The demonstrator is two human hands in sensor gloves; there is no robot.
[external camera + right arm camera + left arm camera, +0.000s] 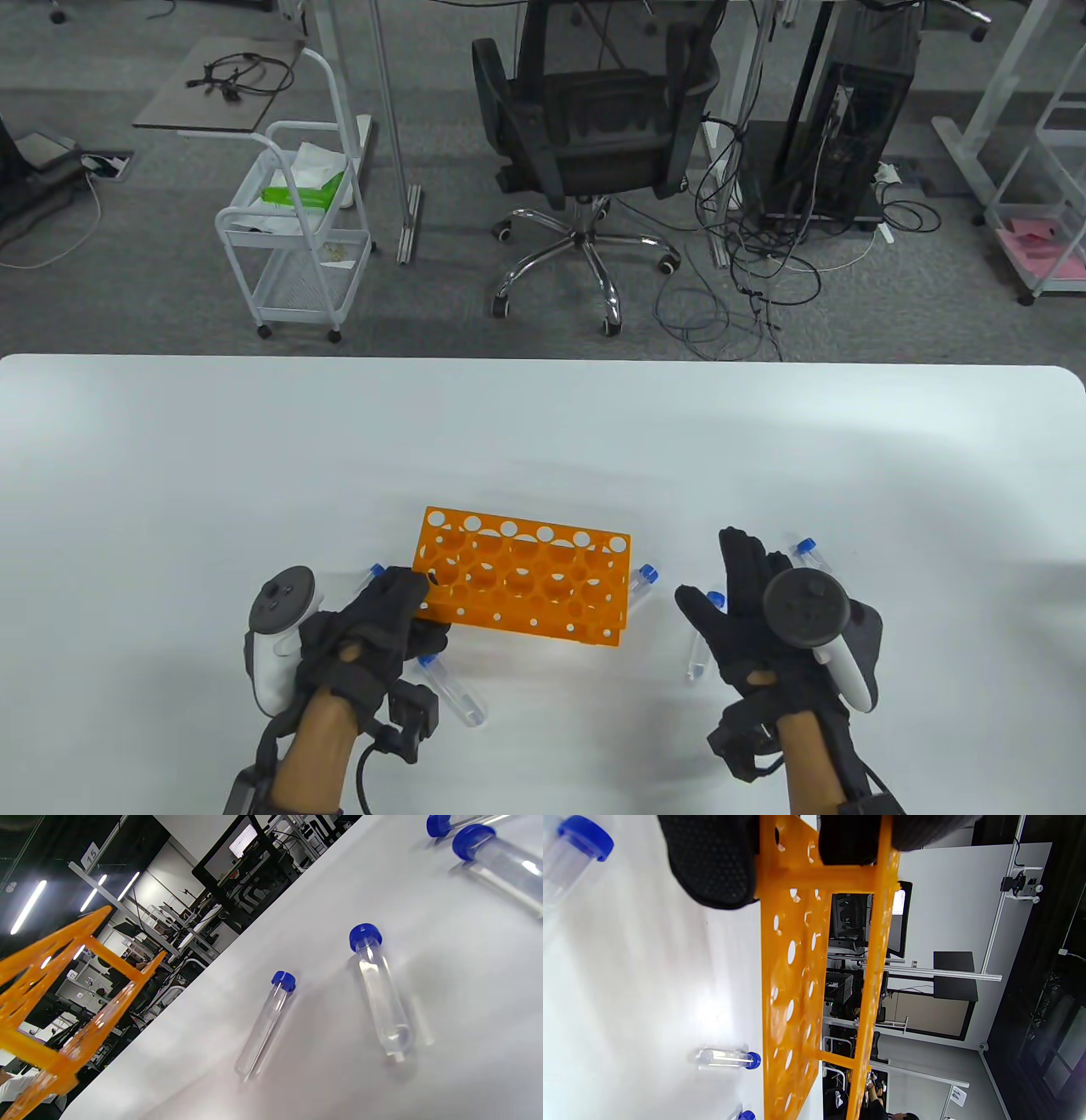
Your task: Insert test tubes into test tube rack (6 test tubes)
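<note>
Orange rack [522, 586] holds no tubes; left hand [373, 624] grips its end.

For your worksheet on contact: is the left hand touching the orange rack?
Touching: in the left wrist view, gloved fingers grip the end of the orange rack.

Glossy orange plastic rack [523, 587], clear smooth tubes [379, 993] with blue plastic caps, smooth white tabletop [543, 441], black textured fabric gloves [712, 857]

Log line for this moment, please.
stage: start, no tubes in rack | left hand: grips orange rack end | right hand: open above table, holds nothing | test tubes: lying on table
</note>
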